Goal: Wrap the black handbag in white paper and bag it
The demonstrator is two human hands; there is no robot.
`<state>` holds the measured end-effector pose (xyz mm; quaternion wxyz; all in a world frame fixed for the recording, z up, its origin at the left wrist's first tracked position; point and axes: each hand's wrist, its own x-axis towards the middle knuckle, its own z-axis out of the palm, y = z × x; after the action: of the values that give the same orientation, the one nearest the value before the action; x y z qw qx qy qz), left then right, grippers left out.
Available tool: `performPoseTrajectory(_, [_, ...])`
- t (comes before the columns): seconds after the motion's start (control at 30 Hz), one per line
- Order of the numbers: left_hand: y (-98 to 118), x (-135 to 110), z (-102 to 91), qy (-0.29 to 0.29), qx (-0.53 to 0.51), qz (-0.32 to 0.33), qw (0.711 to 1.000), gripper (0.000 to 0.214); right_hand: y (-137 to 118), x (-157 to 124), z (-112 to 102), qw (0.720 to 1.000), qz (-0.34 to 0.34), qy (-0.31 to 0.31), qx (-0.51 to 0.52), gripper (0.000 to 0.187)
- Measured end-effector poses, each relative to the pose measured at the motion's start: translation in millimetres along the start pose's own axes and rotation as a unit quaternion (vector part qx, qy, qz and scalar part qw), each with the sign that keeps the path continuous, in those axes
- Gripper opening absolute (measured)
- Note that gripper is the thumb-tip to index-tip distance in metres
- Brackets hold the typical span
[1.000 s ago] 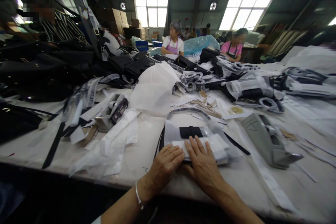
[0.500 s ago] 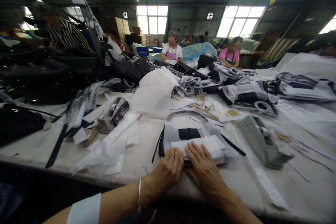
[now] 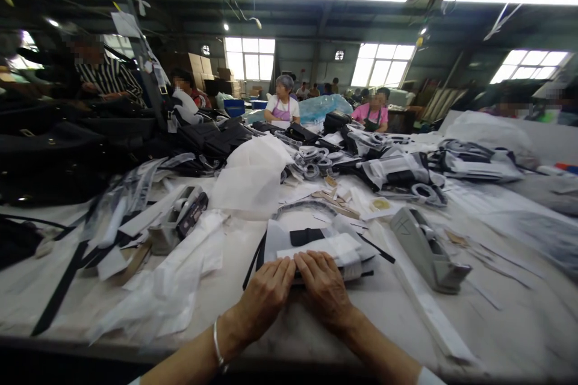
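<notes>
A black handbag (image 3: pixel 307 236), partly covered in pale wrapping, lies on the worktable in front of me. Its wrapped handle (image 3: pixel 304 204) arches away on the far side, and a thin black strap sticks out to each side. Along the bag's near part runs a folded white sheet (image 3: pixel 345 245). My left hand (image 3: pixel 268 289) is closed over the near left edge of the sheet and bag, fingers together. Beside it, my right hand (image 3: pixel 325 286) bends its fingers over the same near edge. Both thumbs are mostly hidden.
Grey tape dispensers stand on either side, one at left (image 3: pixel 176 222) and one at right (image 3: pixel 428 249). White sheets (image 3: pixel 250 174) and paper scraps lie around. Beyond are wrapped bags (image 3: pixel 397 168) and a black bag pile (image 3: pixel 58 144). Several people work farther back.
My right hand's fingers have drawn back from the top of the white sheet to its near edge and closed up. The two hands are closer together. The view has tilted up and turned right.
</notes>
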<state>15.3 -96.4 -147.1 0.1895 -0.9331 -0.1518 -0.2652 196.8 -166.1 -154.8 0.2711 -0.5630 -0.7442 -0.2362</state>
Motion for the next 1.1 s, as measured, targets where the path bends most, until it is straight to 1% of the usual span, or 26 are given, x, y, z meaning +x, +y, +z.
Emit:
performPoseTrajectory(0.07, [2, 0, 3.6, 0.013, 0.021, -0.025, 0.999, 0.043, 4, 7, 1, 0.999, -0.018, 0.012, 0.024, 0.034])
performPoseTrajectory(0.13, [1, 0, 6.1, 0.035, 0.046, -0.044, 0.997, 0.043, 4, 13, 1, 0.999, -0.024, 0.010, 0.041, 0.031])
performPoseTrajectory(0.2, [-2, 0, 7.6, 0.063, 0.052, -0.043, 0.996, 0.039, -1, 20, -1, 0.999, -0.016, 0.003, 0.048, 0.026])
performPoseTrajectory(0.27, [-7, -1, 8.2, 0.093, 0.035, -0.035, 0.994, 0.035, -8, 27, -6, 0.998, -0.002, -0.008, 0.059, 0.024])
performPoseTrajectory(0.37, [-14, -7, 7.2, 0.128, -0.001, -0.039, 0.991, 0.034, -10, 33, -28, 0.993, 0.010, -0.029, 0.118, 0.031])
performPoseTrajectory(0.4, [-16, -10, 6.4, 0.134, -0.010, -0.046, 0.990, 0.034, -5, 33, -39, 0.990, 0.008, -0.020, 0.139, 0.033])
performPoseTrajectory(0.47, [-19, -15, 4.9, 0.139, -0.027, -0.071, 0.987, 0.035, 15, 28, -64, 0.987, 0.013, 0.033, 0.154, 0.033])
performPoseTrajectory(0.5, [-20, -17, 4.5, 0.138, -0.033, -0.085, 0.986, 0.035, 31, 22, -76, 0.987, 0.031, 0.079, 0.140, 0.030])
performPoseTrajectory(0.53, [-21, -19, 4.3, 0.138, -0.036, -0.098, 0.985, 0.035, 49, 14, -87, 0.984, 0.065, 0.116, 0.116, 0.026])
performPoseTrajectory(0.57, [-22, -21, 4.5, 0.138, -0.037, -0.110, 0.984, 0.036, 68, 3, -95, 0.979, 0.114, 0.149, 0.084, 0.019])
performPoseTrajectory(0.6, [-23, -22, 5.1, 0.138, -0.038, -0.119, 0.983, 0.037, 89, -11, -101, 0.970, 0.174, 0.164, 0.048, 0.012])
performPoseTrajectory(0.63, [-24, -24, 5.9, 0.139, -0.039, -0.127, 0.981, 0.038, 109, -26, -104, 0.961, 0.228, 0.158, 0.020, 0.013])
performPoseTrajectory(0.67, [-25, -25, 6.9, 0.139, -0.040, -0.133, 0.981, 0.038, 127, -43, -103, 0.952, 0.276, 0.133, 0.001, 0.023])
performPoseTrajectory(0.7, [-26, -25, 7.8, 0.137, -0.043, -0.140, 0.980, 0.039, 143, -61, -101, 0.945, 0.313, 0.095, -0.016, 0.033])
performPoseTrajectory(0.77, [-27, -26, 9.0, 0.134, -0.048, -0.148, 0.979, 0.039, 166, -98, -89, 0.936, 0.348, 0.035, -0.041, 0.052])
performPoseTrajectory(0.83, [-29, -25, 8.9, 0.130, -0.052, -0.155, 0.978, 0.038, 177, -128, -76, 0.926, 0.372, -0.003, -0.062, 0.067])
performPoseTrajectory(0.87, [-30, -25, 8.6, 0.129, -0.053, -0.158, 0.978, 0.038, 179, -140, -71, 0.922, 0.380, -0.017, -0.070, 0.072])
performPoseTrajectory(0.93, [-31, -24, 7.8, 0.130, -0.058, -0.166, 0.976, 0.037, 180, -153, -65, 0.918, 0.387, -0.036, -0.085, 0.076])
performPoseTrajectory(1.0, [-32, -24, 7.8, 0.128, -0.068, -0.180, 0.973, 0.037, 180, -155, -66, 0.921, 0.375, -0.039, -0.100, 0.076])
performPoseTrajectory(1.1, [-33, -26, 9.6, 0.117, -0.091, -0.199, 0.969, 0.038, 177, -139, -75, 0.933, 0.339, -0.010, -0.122, 0.073])
